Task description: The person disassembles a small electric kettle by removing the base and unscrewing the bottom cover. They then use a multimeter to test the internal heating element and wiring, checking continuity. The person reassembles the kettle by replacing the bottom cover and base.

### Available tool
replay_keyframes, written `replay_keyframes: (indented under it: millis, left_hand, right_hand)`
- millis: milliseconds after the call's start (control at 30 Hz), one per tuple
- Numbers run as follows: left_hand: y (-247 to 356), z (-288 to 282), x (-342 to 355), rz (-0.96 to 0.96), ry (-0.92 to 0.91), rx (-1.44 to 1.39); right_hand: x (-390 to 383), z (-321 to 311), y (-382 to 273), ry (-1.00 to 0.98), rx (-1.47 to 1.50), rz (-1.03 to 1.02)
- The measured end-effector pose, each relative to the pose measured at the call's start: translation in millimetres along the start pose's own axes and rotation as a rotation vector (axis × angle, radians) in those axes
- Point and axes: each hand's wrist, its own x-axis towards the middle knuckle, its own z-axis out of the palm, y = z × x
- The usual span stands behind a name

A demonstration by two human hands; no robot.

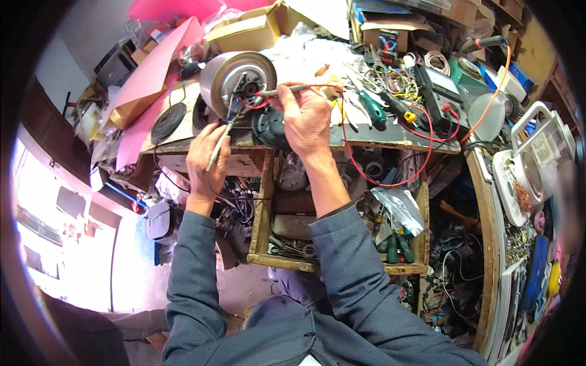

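Note:
A round grey metal motor (237, 79) stands on edge on the cluttered workbench (390, 139). My left hand (206, 155) grips a thick grey cable (217, 148) that runs up to the motor's hub with coloured wires. My right hand (307, 119) holds a thin probe-like tool (293, 89) whose tip touches the hub; a red lead (372, 177) loops down from this hand.
A black disc (168, 122) lies left of the motor. Screwdrivers (373, 110), wire coils and a multimeter (441, 91) crowd the bench's right side. An open wooden drawer (342, 265) below holds tools and parts. White appliances (531, 165) stand at far right, cardboard boxes (244, 30) behind.

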Motion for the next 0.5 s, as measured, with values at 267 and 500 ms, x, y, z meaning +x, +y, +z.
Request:
replay_keyframes:
  millis: [267, 500]
  left_hand:
    - [-0.4, -2.2, 0.0, 0.008, -0.007, 0.010]
    - [0.5, -0.6, -1.1, -0.024, -0.029, 0.020]
  right_hand:
    - [1.2, -1.8, 3.7, -0.003, 0.026, -0.015]
    - [3.2, -3.0, 3.2, 0.014, 0.029, -0.001]
